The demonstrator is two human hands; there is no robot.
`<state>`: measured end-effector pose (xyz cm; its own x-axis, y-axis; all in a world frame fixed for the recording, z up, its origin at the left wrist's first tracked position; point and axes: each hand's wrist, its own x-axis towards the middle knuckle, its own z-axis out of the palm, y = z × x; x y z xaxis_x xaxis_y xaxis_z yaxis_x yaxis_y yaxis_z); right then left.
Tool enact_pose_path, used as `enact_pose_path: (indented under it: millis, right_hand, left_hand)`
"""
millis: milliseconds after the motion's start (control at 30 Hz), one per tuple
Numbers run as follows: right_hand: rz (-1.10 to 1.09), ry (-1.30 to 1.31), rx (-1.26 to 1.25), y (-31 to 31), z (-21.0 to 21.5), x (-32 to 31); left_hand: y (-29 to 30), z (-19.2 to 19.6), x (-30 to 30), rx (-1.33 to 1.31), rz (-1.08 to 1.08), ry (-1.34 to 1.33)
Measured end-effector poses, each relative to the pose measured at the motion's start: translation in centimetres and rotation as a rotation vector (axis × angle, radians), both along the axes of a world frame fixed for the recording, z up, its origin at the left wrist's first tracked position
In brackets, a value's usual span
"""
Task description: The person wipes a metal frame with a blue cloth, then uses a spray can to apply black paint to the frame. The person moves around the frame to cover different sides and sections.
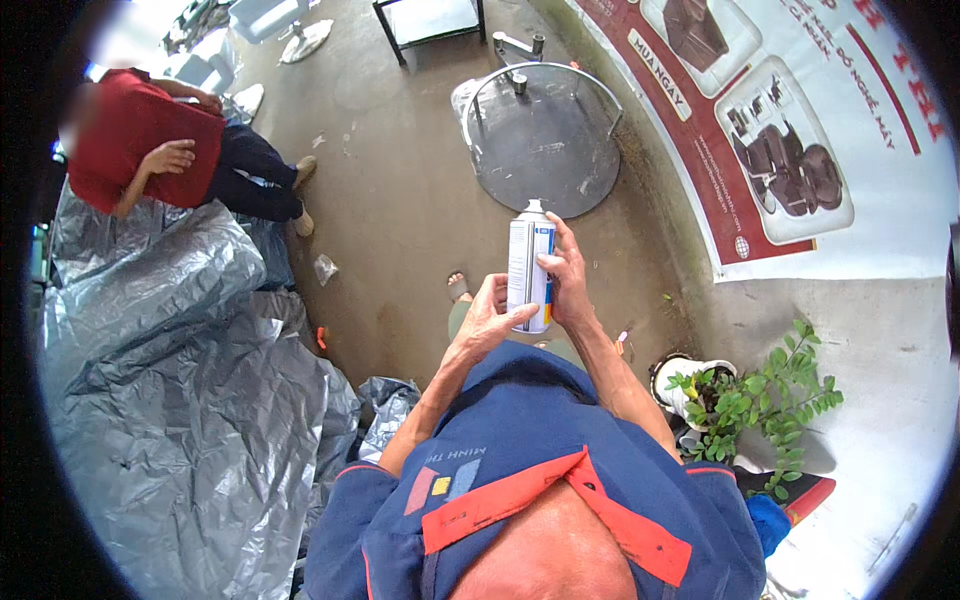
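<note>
A white aerosol spray can (527,262) with blue and yellow on its side stands nearly upright in front of me, its white nozzle at the top. My left hand (487,318) is closed about its lower left side, thumb across the front. On the opposite side my right hand (568,280) grips it, with the thumb on the label and the fingers reaching up along the edge. Just beyond the can, on the floor, lies a round dark base plate (545,160) with a curved chrome bar and a metal fitting at its far edge.
Crumpled silver plastic sheeting (190,400) covers items at my left. Past it a person in a red shirt (150,135) leans or sits. A potted plant (760,400) stands to my right below a wall banner (700,110). A black-framed stand (430,25) is at the far side.
</note>
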<state>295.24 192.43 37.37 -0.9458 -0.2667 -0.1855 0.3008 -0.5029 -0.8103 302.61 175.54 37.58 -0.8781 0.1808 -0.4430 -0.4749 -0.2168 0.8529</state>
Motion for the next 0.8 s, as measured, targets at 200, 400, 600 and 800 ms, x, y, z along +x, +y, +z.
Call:
enact_pose_path:
  millis: [200,400,600,800]
  right_hand:
    - [0.069,0.028,-0.024,-11.4,0.1,-5.7]
    - [0.143,-0.048,0.07,-23.7,-1.0,-12.0]
    - [-0.093,0.079,0.461,-19.6,-9.2,-25.2]
    - [0.02,-0.211,0.901,-8.0,-18.4,-33.0]
  left_hand:
    - [-9.3,0.4,-3.2,-0.265,0.037,0.061]
    - [-21.3,0.3,-7.6,0.116,0.126,-0.1]
    - [-31.4,-0.5,-8.5,-0.144,0.115,-0.09]
    - [-39.0,-4.6,-6.1,-0.487,0.346,-0.17]
